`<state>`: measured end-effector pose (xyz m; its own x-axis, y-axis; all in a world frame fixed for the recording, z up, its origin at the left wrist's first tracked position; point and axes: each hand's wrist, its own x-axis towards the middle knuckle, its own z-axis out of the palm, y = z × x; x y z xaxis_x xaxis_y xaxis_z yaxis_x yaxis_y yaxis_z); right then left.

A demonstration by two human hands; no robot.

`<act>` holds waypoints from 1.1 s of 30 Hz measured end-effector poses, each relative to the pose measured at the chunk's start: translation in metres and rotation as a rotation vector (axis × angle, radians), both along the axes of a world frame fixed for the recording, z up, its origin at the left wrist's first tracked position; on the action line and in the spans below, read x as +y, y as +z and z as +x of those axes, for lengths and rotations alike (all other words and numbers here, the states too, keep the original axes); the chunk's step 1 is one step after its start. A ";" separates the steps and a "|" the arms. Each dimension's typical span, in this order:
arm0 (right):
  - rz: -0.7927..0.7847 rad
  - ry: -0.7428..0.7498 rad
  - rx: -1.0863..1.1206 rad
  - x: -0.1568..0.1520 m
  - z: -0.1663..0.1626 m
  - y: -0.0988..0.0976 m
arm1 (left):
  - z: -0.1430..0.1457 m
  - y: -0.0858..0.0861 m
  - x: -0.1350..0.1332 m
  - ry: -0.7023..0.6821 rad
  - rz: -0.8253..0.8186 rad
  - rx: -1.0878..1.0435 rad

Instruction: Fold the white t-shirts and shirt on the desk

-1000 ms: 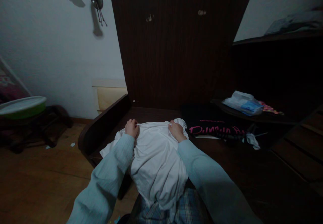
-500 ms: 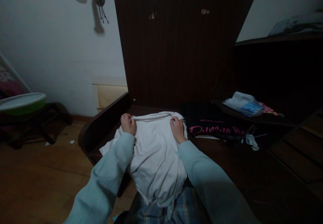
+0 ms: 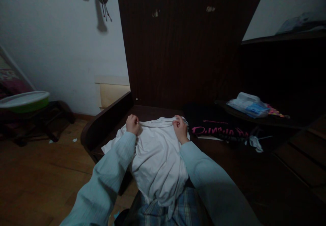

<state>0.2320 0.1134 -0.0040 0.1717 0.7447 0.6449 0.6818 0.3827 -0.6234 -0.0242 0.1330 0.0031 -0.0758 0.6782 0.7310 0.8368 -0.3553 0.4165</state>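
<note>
**One row of pink letters, not legible**

We find a single piece of writing: a row of pink letters [image 3: 219, 131] across the black garment [image 3: 214, 119] that lies on the desk [image 3: 229, 161], just right of the white cloth [image 3: 158, 154]. The letters are large, but folds and dim light break them up, and we cannot read any word with certainty. On the blue-and-white packet [image 3: 248, 104] farther right, anything printed is too small for us to tell.

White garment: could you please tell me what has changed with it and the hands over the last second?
The left hand and right hand have gone from lying on the far edge of the white garment to pinching that edge, raised and taut between them. The black garment and plastic packet stayed put.
</note>
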 end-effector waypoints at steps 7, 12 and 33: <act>-0.149 0.133 -0.444 0.003 -0.012 -0.007 | 0.005 0.005 -0.007 -0.015 0.091 -0.005; -0.272 0.005 -0.438 0.004 -0.012 -0.007 | 0.004 0.008 -0.009 0.127 0.065 -0.025; 0.272 -0.064 0.154 0.006 0.002 0.001 | 0.001 0.003 -0.004 0.240 -0.021 -0.213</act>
